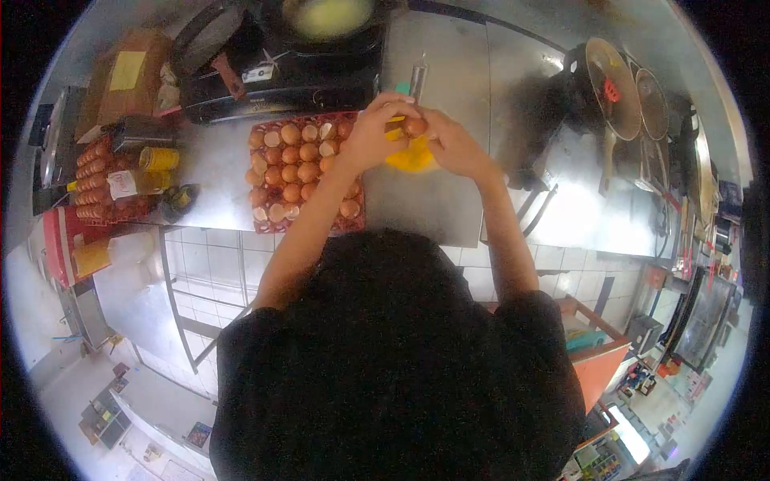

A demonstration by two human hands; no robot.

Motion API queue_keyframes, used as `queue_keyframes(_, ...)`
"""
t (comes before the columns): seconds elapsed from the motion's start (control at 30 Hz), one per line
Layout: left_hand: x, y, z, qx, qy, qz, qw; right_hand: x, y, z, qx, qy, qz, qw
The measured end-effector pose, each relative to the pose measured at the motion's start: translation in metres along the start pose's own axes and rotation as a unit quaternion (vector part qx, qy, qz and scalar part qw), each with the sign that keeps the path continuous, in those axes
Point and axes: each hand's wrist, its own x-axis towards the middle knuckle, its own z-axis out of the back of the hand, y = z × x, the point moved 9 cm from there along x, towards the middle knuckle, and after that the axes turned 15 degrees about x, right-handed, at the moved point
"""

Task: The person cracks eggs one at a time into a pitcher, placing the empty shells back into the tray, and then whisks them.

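My left hand and my right hand meet above a pool of yellow egg, whose container is partly hidden by my fingers. Between my fingertips is a brown egg, gripped from both sides. Whether its shell is cracked cannot be made out. Left of my hands, partly behind my left forearm, lies a red egg tray holding brown eggs and several opened half shells. A metal tool handle sticks up just beyond my hands.
A black stove with pans stands at the back, one pan holding something pale yellow. Stacked egg trays and a yellow can sit at far left. Frying pans lie at the right on the metal counter.
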Motion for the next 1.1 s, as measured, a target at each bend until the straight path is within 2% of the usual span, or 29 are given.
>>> queue_keyframes(0.13,0.003,-0.011,0.007,0.078,0.011,-0.067,0.995,-0.003,0.013,0.003,-0.007,-0.02,0.032,0.999)
queue_keyframes(0.2,0.003,-0.013,0.008,0.053,0.001,-0.096,0.994,-0.004,0.021,0.002,-0.026,-0.034,0.048,0.998)
queue_keyframes(0.3,-0.005,-0.013,0.019,0.052,-0.02,-0.079,0.995,-0.005,0.014,-0.012,0.105,-0.035,-0.039,0.993)
queue_keyframes(0.37,-0.017,-0.011,0.04,0.031,-0.034,-0.065,0.997,0.008,0.035,-0.03,0.129,-0.03,-0.061,0.989)
queue_keyframes(0.4,-0.028,-0.005,0.052,0.052,-0.043,-0.045,0.997,0.014,0.04,-0.038,0.137,-0.03,-0.074,0.987)
queue_keyframes(0.5,-0.071,0.012,0.103,0.131,-0.06,-0.016,0.989,0.039,0.035,-0.1,0.118,0.051,-0.067,0.989)
queue_keyframes(0.57,-0.106,0.031,0.135,0.15,-0.03,0.063,0.986,0.058,0.038,-0.154,0.044,0.085,-0.045,0.994)
queue_keyframes(0.6,-0.124,0.036,0.153,0.162,-0.001,0.113,0.98,0.066,0.046,-0.182,0.02,0.13,-0.069,0.989)
queue_keyframes(0.63,-0.144,0.046,0.172,0.179,-0.021,0.126,0.975,0.074,0.055,-0.209,-0.004,0.174,-0.093,0.98)
queue_keyframes(0.67,-0.166,0.06,0.187,0.196,-0.041,0.139,0.97,0.081,0.053,-0.243,0.011,0.188,-0.074,0.979)
queue_keyframes(0.77,-0.234,0.098,0.229,0.183,-0.099,0.253,0.945,0.087,0.059,-0.31,-0.002,0.213,-0.056,0.975)
queue_keyframes(0.83,-0.269,0.103,0.244,0.151,-0.15,0.327,0.921,0.084,0.066,-0.32,-0.031,0.211,-0.051,0.976)
queue_keyframes(0.9,-0.29,0.106,0.245,0.153,-0.163,0.344,0.912,0.083,0.072,-0.322,-0.058,0.193,-0.04,0.979)
queue_keyframes(0.97,-0.306,0.11,0.241,0.138,-0.176,0.36,0.906,0.073,0.062,-0.325,-0.145,0.193,0.012,0.97)
queue_keyframes(1.1,-0.314,0.119,0.216,0.089,-0.186,0.361,0.91,0.059,0.053,-0.333,-0.295,0.227,0.081,0.925)
